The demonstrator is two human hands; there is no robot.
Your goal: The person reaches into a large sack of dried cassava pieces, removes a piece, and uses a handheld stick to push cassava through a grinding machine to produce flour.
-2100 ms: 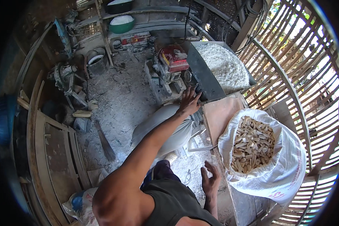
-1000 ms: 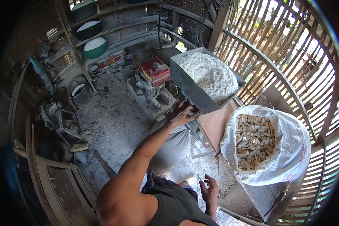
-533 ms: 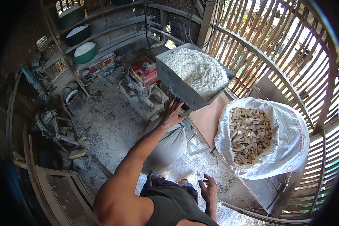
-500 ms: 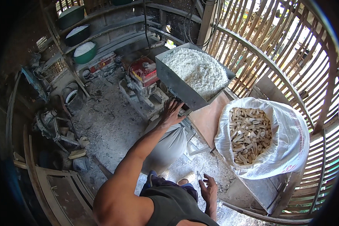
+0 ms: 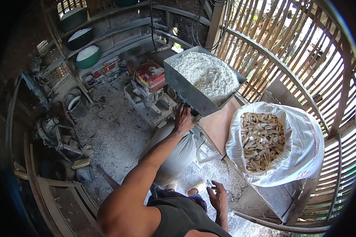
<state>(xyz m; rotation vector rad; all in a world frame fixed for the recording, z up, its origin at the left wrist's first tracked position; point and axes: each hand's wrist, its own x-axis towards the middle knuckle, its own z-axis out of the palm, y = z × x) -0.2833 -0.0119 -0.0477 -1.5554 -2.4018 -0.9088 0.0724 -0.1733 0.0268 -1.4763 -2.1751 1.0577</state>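
My left hand (image 5: 183, 118) reaches forward to the mill's dark fittings, just under the near corner of a grey metal hopper (image 5: 199, 97). Its fingers look bent round a part there that I cannot make out. The hopper holds a heap of white, grainy meal (image 5: 209, 73). Below my left forearm hangs a full pale grey cloth bag (image 5: 180, 152), tucked against the machine. My right hand (image 5: 218, 197) is low in front of me, its fingers loosely bent and apart, with nothing in it.
A white woven sack (image 5: 300, 146) of dried pale chunks (image 5: 263, 142) stands on a wooden platform at the right. Beyond the hopper's left side sits a red engine (image 5: 150, 75). Basins of white meal, including a green one (image 5: 88, 57), line the back left. A slatted wall (image 5: 281, 59) curves round the right.
My left hand has shifted slightly forward, and its spread fingers have drawn closer together. The cloth bag bulges a little further left. My right hand has barely moved.
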